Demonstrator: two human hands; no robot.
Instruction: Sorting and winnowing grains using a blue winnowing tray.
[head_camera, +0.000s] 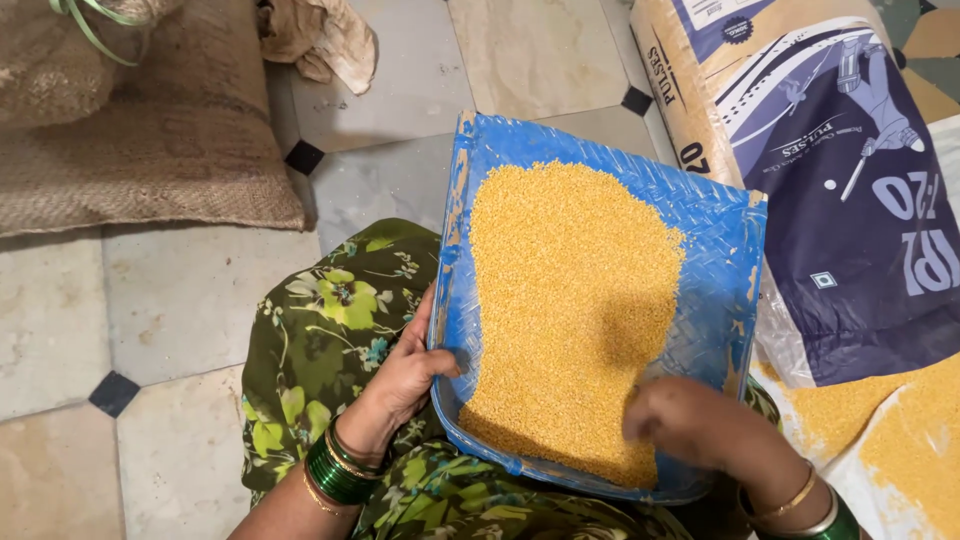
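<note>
A blue woven winnowing tray (715, 250) rests on my lap, heaped with yellow split lentils (565, 300). My left hand (410, 375) grips the tray's left rim, thumb over the edge. My right hand (680, 420) is blurred and lies over the lentils at the tray's near right corner, fingers bent down into the grain. Whether it holds any grain, I cannot tell. Green and gold bangles circle both wrists.
A large printed sack (830, 180) lies at the right, with more yellow lentils (900, 440) spilled on a sheet beside it. Burlap sacks (150, 130) fill the upper left and a crumpled cloth (320, 40) lies on the tiled floor (170, 290).
</note>
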